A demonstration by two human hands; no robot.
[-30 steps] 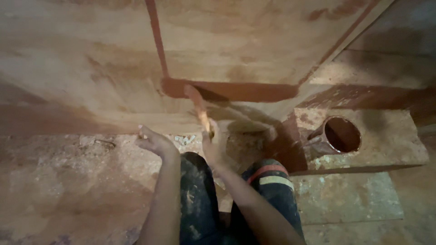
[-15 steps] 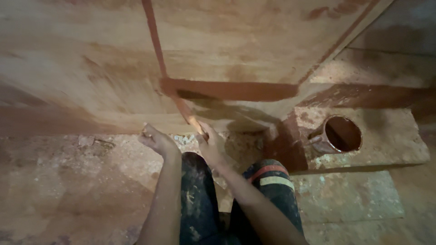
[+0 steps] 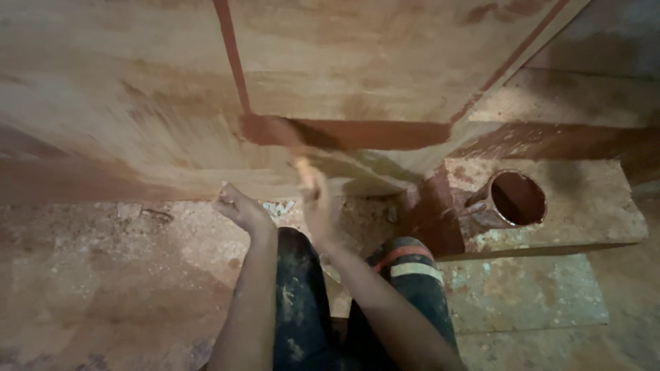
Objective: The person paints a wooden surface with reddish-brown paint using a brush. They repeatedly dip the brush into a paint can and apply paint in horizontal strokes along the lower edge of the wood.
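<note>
My right hand (image 3: 316, 200) is closed on the pale handle of a paintbrush (image 3: 297, 159). The motion-blurred brush tip lies on a dark red-brown painted band (image 3: 371, 134) across a large wooden panel (image 3: 137, 103). A thin red-brown stripe (image 3: 230, 55) runs up the panel from the band's left end. My left hand (image 3: 240, 207) hovers low by the panel's bottom edge, fingers curled, with nothing visible in it. My knees, in dark paint-spattered trousers (image 3: 302, 302), are below both hands.
A mug of red-brown paint (image 3: 512, 199) stands on a paint-stained stone block (image 3: 591, 206) at the right. The speckled floor (image 3: 103, 275) spreads to the left. A second slab (image 3: 529, 288) lies in front of the block.
The brush has swept left along the red-brown band, from near its middle to its left end. My left hand has barely moved.
</note>
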